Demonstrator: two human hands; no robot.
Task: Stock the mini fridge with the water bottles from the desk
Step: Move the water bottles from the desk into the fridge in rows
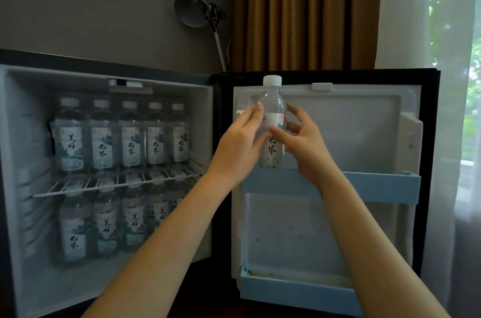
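- A grey wall (91, 5) fills the upper left, behind the mini fridge (109, 78), which stands open with a pale interior.
- On the wire shelf (117, 183) five labelled water bottles (130, 135) stand upright in a row; a second row of bottles (104, 229) stands on the fridge floor below it.
- A grey lamp (194, 9) rises behind the fridge, its shade tipped toward the wall.
- The left hand (240, 140) wraps the left side of the held bottle (273, 109), fingers curled on its shoulder and thumb across the label.
- That bottle is upright, white cap on top, at the left end of the upper door rack (377, 185), its base hidden behind the blue rail.
- The right hand (305, 143) grips the bottle's right side, thumb on the label and fingers behind.
- The open door (364, 122) also carries a lower blue rack (299, 289).
- Brown curtains (304, 10) hang behind the door; a sheer white curtain (442, 57) covers a bright window at far right.
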